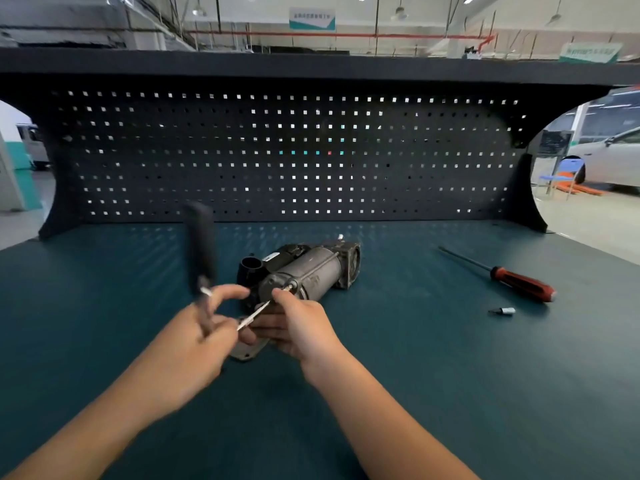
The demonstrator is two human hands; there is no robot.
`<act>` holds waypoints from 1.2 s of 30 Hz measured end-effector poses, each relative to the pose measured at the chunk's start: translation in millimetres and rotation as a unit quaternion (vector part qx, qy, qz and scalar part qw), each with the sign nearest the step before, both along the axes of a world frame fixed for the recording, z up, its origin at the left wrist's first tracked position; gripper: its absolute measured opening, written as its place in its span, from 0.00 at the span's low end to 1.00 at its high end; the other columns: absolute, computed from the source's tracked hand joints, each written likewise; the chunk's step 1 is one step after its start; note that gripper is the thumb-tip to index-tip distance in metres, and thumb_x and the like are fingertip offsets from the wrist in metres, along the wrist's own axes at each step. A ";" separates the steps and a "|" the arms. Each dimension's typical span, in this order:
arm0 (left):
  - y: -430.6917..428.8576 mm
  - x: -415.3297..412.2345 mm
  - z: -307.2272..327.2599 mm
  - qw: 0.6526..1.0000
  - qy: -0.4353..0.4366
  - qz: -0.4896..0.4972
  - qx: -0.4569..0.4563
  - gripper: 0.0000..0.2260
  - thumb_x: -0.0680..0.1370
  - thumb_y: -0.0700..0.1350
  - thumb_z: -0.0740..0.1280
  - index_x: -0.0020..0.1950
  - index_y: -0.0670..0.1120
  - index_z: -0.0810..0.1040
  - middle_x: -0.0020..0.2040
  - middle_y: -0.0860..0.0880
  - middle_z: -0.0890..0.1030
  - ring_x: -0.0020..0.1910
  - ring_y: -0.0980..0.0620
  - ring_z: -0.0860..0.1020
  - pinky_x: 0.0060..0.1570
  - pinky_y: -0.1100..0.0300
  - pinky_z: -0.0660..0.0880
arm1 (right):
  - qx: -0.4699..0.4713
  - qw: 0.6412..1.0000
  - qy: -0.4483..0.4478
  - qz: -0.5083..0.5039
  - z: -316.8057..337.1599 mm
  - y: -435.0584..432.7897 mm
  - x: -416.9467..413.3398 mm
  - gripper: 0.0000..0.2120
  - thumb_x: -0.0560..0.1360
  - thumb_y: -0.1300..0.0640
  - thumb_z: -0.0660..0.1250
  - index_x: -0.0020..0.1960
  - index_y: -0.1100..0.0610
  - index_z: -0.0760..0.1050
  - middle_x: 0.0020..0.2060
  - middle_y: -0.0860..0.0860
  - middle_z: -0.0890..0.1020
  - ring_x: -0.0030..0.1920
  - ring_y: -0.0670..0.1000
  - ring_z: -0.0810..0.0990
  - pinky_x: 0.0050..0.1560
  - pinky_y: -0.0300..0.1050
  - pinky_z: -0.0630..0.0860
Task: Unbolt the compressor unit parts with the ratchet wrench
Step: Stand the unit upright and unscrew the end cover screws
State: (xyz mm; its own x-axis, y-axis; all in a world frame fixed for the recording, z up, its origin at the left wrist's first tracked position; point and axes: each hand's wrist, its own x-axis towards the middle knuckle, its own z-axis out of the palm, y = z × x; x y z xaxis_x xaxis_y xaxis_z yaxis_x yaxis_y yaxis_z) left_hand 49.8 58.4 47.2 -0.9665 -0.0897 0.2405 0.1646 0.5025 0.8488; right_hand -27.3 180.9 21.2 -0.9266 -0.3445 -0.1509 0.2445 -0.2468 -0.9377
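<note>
Compressor unit (311, 268) lies on its side, near end toward me so its bolts face the hands. My left hand (204, 327) curls round one ratchet wrench (201, 244), handle parked upward and blurred; it seems also to pinch one long bolt (254, 314), already out. Right hand (298, 317) pinches a second bolt (287, 288) at the compressor's near end, probably finger-spinning it. Right of the compressor: one screwdriver (519, 282), one socket bit (504, 311). Just in front: one plate (247, 351).
</note>
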 end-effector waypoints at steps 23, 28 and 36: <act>12.1 3.4 2.0 0.998 -0.035 -0.032 -0.031 0.17 0.75 0.35 0.58 0.55 0.55 0.73 0.41 0.43 0.81 0.23 0.54 0.71 0.23 0.65 0.66 | 0.010 1.000 -0.020 0.005 2.4 8.9 -0.7 0.13 0.77 0.55 0.56 0.40 0.57 0.76 0.28 0.50 0.82 0.27 0.45 0.80 0.34 0.38 0.70; 16.6 9.6 1.9 0.767 0.066 -0.056 -0.636 0.31 0.53 0.45 0.78 0.54 0.55 0.76 0.39 0.48 0.75 0.23 0.48 0.76 0.22 0.61 0.59 | 0.017 0.999 -0.034 0.008 0.7 11.6 -1.1 0.10 0.75 0.56 0.58 0.41 0.57 0.76 0.29 0.50 0.83 0.28 0.45 0.80 0.30 0.34 0.72; 13.9 -0.1 -11.3 0.951 -0.120 -0.022 0.284 0.12 0.79 0.41 0.59 0.58 0.53 0.75 0.42 0.42 0.84 0.18 0.57 0.65 0.18 0.68 0.62 | 0.005 1.000 0.003 0.001 -1.9 11.0 -1.1 0.09 0.77 0.53 0.62 0.44 0.57 0.75 0.28 0.48 0.83 0.27 0.44 0.80 0.35 0.37 0.74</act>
State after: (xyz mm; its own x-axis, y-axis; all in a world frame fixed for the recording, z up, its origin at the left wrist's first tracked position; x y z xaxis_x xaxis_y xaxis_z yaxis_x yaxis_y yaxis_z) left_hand 49.7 72.3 36.0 -0.9932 -0.0975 -0.0635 -0.0587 -0.0513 0.9970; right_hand -28.4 191.9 19.3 -0.9271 -0.3441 -0.1487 0.2392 -0.2378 -0.9414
